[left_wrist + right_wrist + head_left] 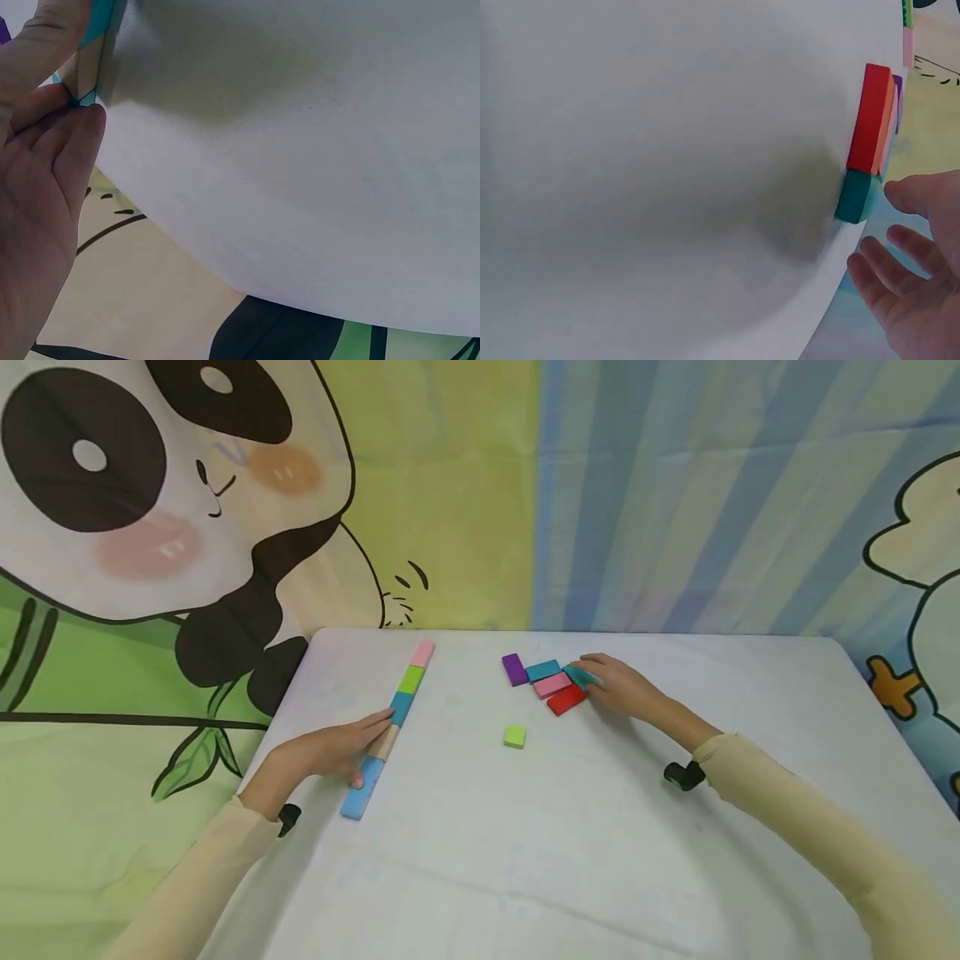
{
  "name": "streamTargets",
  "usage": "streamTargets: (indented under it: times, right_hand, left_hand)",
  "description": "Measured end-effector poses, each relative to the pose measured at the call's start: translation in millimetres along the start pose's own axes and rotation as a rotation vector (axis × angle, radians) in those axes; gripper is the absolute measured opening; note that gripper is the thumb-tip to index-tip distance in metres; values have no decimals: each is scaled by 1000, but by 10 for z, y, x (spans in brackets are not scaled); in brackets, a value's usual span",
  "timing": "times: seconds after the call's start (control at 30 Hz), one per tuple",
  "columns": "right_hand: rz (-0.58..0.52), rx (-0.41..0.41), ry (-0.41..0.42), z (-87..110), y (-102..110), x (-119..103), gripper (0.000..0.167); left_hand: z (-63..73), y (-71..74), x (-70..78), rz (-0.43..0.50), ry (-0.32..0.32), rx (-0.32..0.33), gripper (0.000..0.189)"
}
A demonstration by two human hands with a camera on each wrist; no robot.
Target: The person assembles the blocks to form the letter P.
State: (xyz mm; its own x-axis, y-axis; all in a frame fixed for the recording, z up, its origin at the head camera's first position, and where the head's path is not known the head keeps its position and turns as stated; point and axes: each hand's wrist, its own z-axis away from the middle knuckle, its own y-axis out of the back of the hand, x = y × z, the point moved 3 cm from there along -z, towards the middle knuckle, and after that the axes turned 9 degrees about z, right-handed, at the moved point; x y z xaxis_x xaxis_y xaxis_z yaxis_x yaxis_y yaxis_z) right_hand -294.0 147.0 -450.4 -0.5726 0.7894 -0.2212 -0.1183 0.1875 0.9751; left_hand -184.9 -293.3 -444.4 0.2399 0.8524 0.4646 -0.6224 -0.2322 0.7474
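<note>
Along the table's left side runs a straight row of blocks: pink [422, 653], green [411, 679], blue-teal [401, 707], tan [385, 743] and light blue [361, 793]. My left hand [330, 750] rests on the row's left side, fingers extended toward the blue-teal block and thumb at the light blue one. Farther right lies a loose cluster: purple [514, 669], blue [543, 670], pink [552, 685], red [870, 120] and teal [855, 196] blocks. My right hand [618, 683] is at the teal block, fingers spread and relaxed in the right wrist view.
A small lime-green block [514, 737] lies alone, nearer than the cluster. The white tabletop [562, 843] ends at a printed cloth backdrop [450, 485] with a panda. Dark wrist devices [684, 775] sit under the sleeves.
</note>
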Motion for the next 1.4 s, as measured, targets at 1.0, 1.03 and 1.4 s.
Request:
streamTargets:
  times: [1.0, 1.03, 1.4]
  right_hand:
    - [-85, -82, -34, -167, -93, 119, 29]
    - [-94, -71, -49, -168, -105, 117, 29]
    - [-138, 70, -200, -161, -97, 122, 27]
  left_hand:
    - [31, 10, 44, -47, -34, 11, 114]
    - [32, 9, 39, -43, -31, 10, 114]
    - [12, 6, 19, -30, -20, -1, 116]
